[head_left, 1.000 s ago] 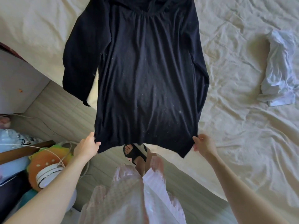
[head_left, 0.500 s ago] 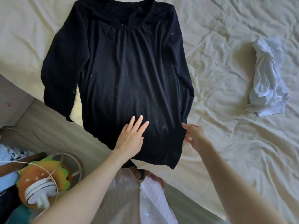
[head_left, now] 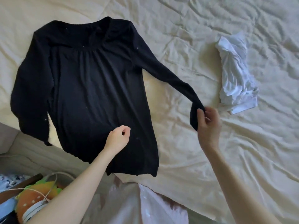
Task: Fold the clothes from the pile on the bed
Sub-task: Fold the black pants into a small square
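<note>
The left hand (head_left: 117,137) covers part of the black long-sleeved top (head_left: 90,88), so whether its curled fingers pinch the cloth cannot be told. The orange plush toy (head_left: 34,202) and white cable (head_left: 32,189) run off the lower left edge.

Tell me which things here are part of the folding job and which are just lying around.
Part of the job:
black long-sleeved top
white garment
bed sheet
right hand, pinching the sleeve cuff
left hand

Just lying about:
orange plush toy
white cord
</note>
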`<move>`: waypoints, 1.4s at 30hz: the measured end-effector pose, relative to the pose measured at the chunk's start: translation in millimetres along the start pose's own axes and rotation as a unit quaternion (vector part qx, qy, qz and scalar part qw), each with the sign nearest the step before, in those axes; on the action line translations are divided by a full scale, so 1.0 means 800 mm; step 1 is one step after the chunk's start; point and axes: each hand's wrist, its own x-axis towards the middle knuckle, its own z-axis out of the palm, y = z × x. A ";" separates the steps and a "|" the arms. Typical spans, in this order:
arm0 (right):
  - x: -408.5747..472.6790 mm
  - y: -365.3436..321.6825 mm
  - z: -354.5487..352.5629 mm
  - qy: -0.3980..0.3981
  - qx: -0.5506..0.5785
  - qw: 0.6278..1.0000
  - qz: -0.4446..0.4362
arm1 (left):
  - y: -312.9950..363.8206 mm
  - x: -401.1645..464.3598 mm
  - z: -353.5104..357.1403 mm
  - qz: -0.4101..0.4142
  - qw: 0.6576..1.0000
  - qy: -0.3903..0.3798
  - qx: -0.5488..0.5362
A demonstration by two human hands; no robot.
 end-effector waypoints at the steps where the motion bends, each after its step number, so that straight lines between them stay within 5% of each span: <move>1: -0.011 -0.001 0.011 -0.065 -0.024 0.997 -0.028 | 0.016 -0.001 0.001 -0.017 0.995 -0.024 -0.095; 3: -0.036 0.000 0.035 -0.251 -0.081 0.964 -0.043 | 0.046 -0.001 0.002 -0.054 0.959 -0.112 -0.256; 5: -0.055 0.010 0.054 -0.428 -0.133 0.893 -0.036 | 0.063 0.001 0.007 -0.053 0.935 -0.185 -0.299; 7: -0.062 0.023 0.063 -0.486 -0.142 0.862 -0.005 | 0.071 0.003 0.017 -0.044 0.940 -0.204 -0.271; 11: -0.051 0.040 0.057 -0.386 -0.071 0.916 0.083 | 0.075 0.006 0.033 -0.040 0.972 -0.098 -0.211; 15: -0.029 0.046 0.048 -0.310 -0.087 0.940 0.109 | 0.054 -0.004 0.001 -0.041 0.896 -0.017 -0.441; 18: -0.014 0.039 0.059 -0.296 -0.070 0.946 0.113 | 0.005 -0.006 -0.046 -0.073 0.884 0.079 -0.455; 22: 0.003 0.012 0.106 -0.297 -0.018 0.946 0.133 | -0.066 0.005 -0.101 -0.209 0.921 0.190 -0.267; 24: 0.018 -0.007 0.139 -0.303 0.029 0.939 0.160 | -0.083 0.012 -0.122 -0.213 0.944 0.222 -0.121; 28: 0.057 -0.049 0.207 -0.325 0.155 0.901 0.242 | -0.044 0.041 -0.132 -0.033 0.954 0.276 0.108; 31: 0.082 -0.069 0.247 -0.331 0.213 0.874 0.285 | 0.012 0.073 -0.095 0.133 0.938 0.235 0.218; 33: 0.095 -0.075 0.267 -0.328 0.235 0.861 0.309 | 0.038 0.098 -0.066 0.140 0.930 0.220 0.257; 39: 0.120 -0.072 0.296 -0.321 0.240 0.834 0.380 | 0.051 0.151 -0.073 0.098 0.943 0.292 0.129; 42: 0.122 -0.076 0.301 -0.311 0.354 0.763 0.443 | 0.032 0.146 -0.117 0.048 0.963 0.203 -0.174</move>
